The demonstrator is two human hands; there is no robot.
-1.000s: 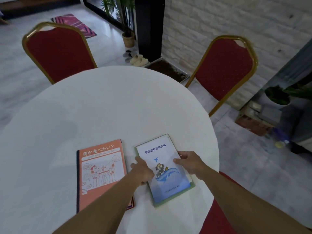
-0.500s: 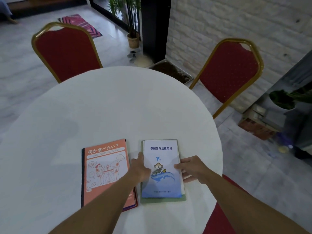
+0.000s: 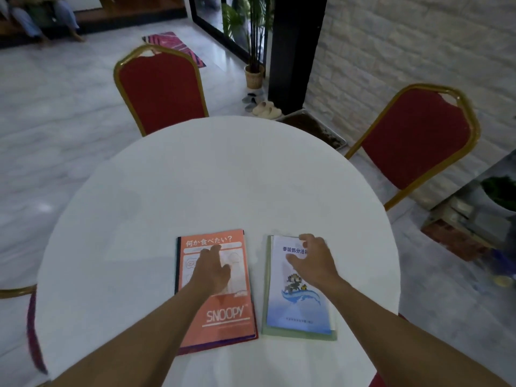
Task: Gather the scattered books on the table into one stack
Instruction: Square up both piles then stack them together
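Resting palm-down on orange book [image 3: 223, 308]: left hand [image 3: 213, 270], fingers [image 3: 215, 250] extended, loosely spread, flat on cover, gripping nothing. Right hand [image 3: 312, 263] over blue book [image 3: 298, 308], fingers [image 3: 305, 238] curled at far edge; grip cannot be confirmed. Blue book lies atop green book [image 3: 300, 334]. Both piles side by side, apart, on white round bench [image 3: 223, 177], near edge.

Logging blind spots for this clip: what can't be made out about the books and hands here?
- Orange Snoopy book, head view: the left hand covers its cover drawing.
- Blue-and-white book: the right hand hides the title's end; the bottom print is too small.
- Green book beneath: only edges show.
- Whether either hand presses or hovers: cannot tell.
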